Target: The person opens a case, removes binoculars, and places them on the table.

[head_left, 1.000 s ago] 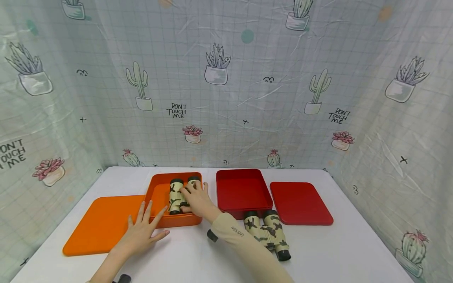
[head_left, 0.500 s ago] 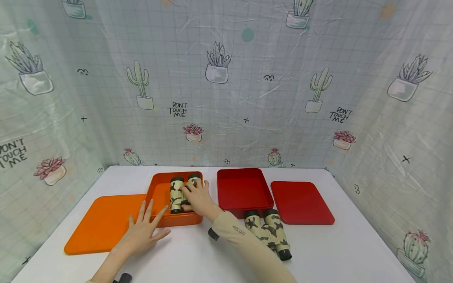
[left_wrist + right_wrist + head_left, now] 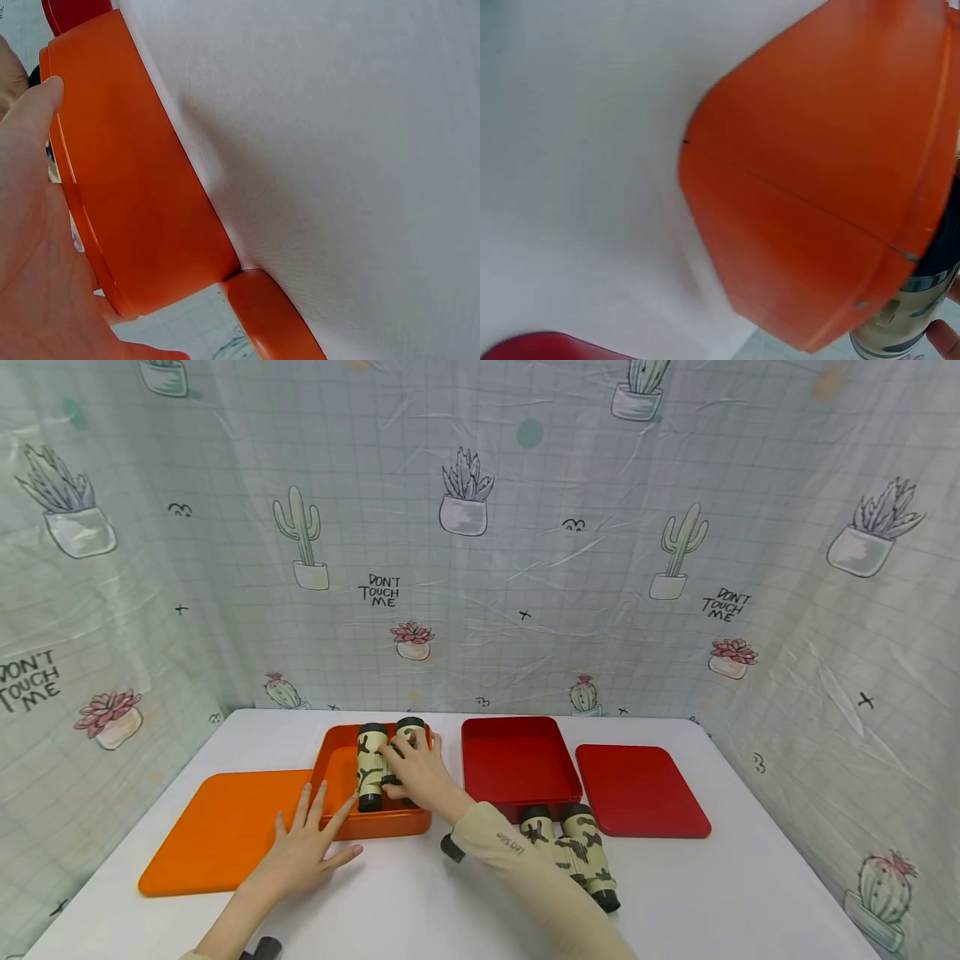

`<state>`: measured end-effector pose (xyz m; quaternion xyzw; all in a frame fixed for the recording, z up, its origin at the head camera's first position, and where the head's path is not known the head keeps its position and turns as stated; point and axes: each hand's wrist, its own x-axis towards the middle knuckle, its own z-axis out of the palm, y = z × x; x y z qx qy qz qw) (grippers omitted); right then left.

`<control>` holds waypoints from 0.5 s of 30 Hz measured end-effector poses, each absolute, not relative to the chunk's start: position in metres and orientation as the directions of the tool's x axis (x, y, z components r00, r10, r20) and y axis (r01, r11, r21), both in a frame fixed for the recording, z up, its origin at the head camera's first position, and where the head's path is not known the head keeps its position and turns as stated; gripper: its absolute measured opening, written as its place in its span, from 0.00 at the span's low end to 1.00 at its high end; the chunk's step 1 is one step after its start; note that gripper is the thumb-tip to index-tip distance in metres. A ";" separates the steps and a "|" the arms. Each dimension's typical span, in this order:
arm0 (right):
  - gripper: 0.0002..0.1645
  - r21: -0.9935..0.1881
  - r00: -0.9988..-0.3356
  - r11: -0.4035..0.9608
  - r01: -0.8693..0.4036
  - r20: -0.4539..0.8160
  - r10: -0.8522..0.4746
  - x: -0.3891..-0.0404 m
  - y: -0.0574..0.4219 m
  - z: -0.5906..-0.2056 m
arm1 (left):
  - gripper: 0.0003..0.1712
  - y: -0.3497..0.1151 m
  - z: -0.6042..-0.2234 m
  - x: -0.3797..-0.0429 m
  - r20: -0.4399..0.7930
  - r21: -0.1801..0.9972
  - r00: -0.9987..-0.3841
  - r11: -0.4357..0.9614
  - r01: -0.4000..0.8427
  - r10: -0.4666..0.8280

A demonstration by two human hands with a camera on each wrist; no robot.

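A white table (image 3: 712, 893) fills the lower view. A pale grid-patterned sheet (image 3: 525, 527) hangs behind the table and along both its sides, creased and slightly shiny. It is printed with potted cacti, pink succulents and the words "DON'T TOUCH ME". Even, soft light falls on the table, with faint shadows.

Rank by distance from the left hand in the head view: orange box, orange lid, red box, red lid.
From the left hand:
1. Orange box: fingertips rest on its near left edge.
2. Orange lid: just left of the hand; contact unclear.
3. Red box: right of the orange box.
4. Red lid: farthest right.
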<state>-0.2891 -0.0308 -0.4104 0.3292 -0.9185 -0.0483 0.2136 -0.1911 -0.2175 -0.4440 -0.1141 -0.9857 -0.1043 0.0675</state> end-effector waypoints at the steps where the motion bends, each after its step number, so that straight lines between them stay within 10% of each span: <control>1: 0.34 0.229 -0.692 0.777 -0.586 0.357 -0.627 -0.289 -0.031 -0.409 | 0.42 -0.217 -0.444 -0.191 0.156 0.190 -0.965 0.952 0.238 0.210; 15: 0.35 0.237 -0.689 0.784 -0.573 0.379 -0.618 -0.282 -0.023 -0.396 | 0.43 -0.217 -0.442 -0.191 0.152 0.184 -0.967 0.955 0.232 0.206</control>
